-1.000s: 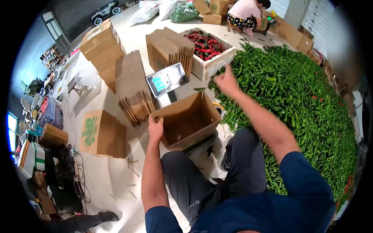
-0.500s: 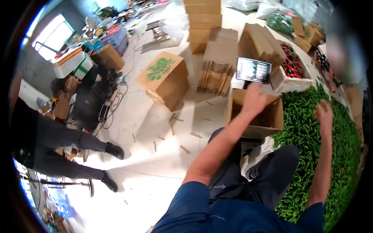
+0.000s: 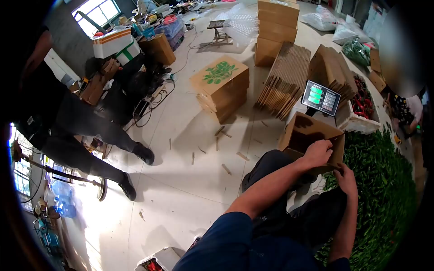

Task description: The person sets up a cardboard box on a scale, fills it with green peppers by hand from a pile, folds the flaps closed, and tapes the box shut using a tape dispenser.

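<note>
An open cardboard box stands in front of my knees, below a scale's display with lit green digits. My left hand is closed over the near rim of the box, its fingers curled toward the inside. At the box's near right corner, my right hand pinches the cardboard edge. Part of its grip is hidden behind the fingers. Long green chili peppers lie in a large heap beside my right arm.
Flattened cartons lean beyond the box, near a white foam box of red chilies. A closed carton stands on the floor among cardboard scraps. Another person's legs are at left. A second foam box sits at the bottom edge.
My left hand has come down from the scale's display to the box rim. My right hand has moved from above the peppers to the box corner. The camera view has shifted.
</note>
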Demonstrator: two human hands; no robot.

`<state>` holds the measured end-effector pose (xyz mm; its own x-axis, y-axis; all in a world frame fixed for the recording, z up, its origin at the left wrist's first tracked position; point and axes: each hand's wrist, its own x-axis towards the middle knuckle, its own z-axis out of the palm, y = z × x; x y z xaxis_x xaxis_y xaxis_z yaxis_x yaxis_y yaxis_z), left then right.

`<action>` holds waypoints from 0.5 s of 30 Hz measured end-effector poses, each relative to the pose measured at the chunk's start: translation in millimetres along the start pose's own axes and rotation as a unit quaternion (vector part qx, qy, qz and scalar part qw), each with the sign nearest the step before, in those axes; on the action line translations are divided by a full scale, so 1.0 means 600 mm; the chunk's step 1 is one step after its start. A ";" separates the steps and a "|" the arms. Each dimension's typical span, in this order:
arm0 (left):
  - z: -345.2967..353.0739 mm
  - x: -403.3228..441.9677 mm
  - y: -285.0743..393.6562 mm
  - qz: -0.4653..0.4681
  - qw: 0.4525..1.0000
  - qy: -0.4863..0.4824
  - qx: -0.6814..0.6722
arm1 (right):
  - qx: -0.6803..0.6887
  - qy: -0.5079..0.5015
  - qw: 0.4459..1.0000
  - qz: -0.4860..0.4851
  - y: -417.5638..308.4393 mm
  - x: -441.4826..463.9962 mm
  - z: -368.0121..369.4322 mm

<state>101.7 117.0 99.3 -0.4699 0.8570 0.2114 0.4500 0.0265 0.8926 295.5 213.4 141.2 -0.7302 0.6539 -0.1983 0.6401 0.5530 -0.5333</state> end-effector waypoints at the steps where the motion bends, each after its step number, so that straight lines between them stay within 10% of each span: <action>1: -0.003 0.002 0.004 -0.004 1.000 -0.012 -0.006 | -0.016 -0.002 1.000 0.003 0.000 0.000 -0.002; 15: 0.031 -0.008 -0.026 0.009 0.962 -0.229 0.148 | -0.002 -0.012 0.999 0.040 0.044 -0.001 -0.016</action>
<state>111.0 121.8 76.7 -0.1070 0.9938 -0.0316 0.6838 0.0966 0.7233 314.9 232.5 135.1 -0.6824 0.6831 -0.2603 0.6974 0.5017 -0.5118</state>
